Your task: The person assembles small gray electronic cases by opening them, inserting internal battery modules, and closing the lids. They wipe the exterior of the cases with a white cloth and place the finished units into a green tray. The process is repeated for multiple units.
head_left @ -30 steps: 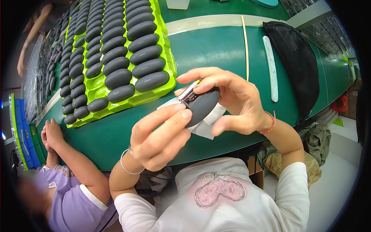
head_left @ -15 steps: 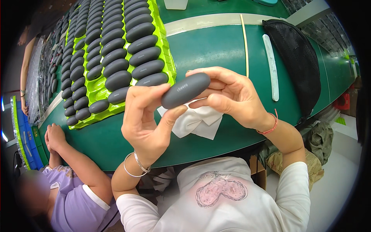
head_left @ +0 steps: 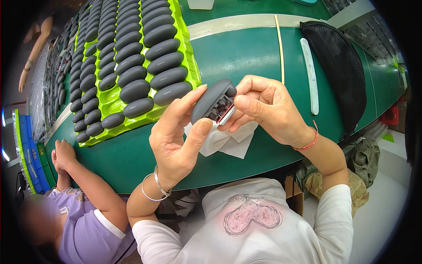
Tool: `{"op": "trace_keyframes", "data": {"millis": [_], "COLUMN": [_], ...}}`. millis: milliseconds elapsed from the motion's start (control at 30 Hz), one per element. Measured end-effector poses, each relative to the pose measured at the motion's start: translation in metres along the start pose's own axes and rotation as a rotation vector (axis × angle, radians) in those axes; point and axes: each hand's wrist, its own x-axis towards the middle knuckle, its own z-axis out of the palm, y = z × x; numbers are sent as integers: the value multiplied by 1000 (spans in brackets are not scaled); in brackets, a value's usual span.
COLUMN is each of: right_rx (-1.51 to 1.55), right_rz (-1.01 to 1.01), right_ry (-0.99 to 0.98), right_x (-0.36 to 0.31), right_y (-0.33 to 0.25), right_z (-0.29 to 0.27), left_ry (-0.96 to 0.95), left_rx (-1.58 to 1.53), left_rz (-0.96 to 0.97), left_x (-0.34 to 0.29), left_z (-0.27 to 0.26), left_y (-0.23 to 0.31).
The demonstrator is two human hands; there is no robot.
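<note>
Between my two hands is a dark grey oval device (head_left: 209,97), tilted so its underside shows. That side has black ribbed inner parts with a red strip and a pale strip along one edge. My left hand (head_left: 173,136) pinches its left end between thumb and fingers. My right hand (head_left: 270,110) is closed at its right end, thumb and fingers against the edge. White wipes (head_left: 231,140) lie on the table just below the device, partly hidden by the hands.
A bright green tray (head_left: 192,70) with rows of similar grey ovals stands at left. On the green table (head_left: 228,57) lie a thin wooden stick (head_left: 279,48), a pale flat strip (head_left: 310,77) and a black mesh pouch (head_left: 336,72). Another person's clasped hands (head_left: 63,156) rest at the left edge.
The device has been turned from its smooth outer face to show its ribbed underside. My right thumb has moved onto its edge. At far left, another person's arm has shifted away from the table.
</note>
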Motion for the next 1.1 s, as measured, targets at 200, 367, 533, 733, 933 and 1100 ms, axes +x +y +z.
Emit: {"op": "trace_keyframes", "data": {"millis": [200,367,533,733,933,1100], "right_rx": [3,-43,-88,-160,-356,-259], "right_rz": [-32,-68,-78,-111,-364,-400], "right_ry": [-3,2,20,43,27,-41], "right_x": [1,0,1,-2,-1,5], "right_y": [3,6,7,6,11,11], "right_z": [-1,-3,-4,-2,-4,-1], "left_ry": [25,25,22,-5,75,120], "left_rx": [15,8,20,-1,-39,304], "left_rz": [-35,-67,-62,-64,-59,269], "left_x": [-1,-2,-2,-3,-1,5], "left_z": [2,3,4,6,13,1], "left_y": [-1,-2,-4,-3,0,-11]}}
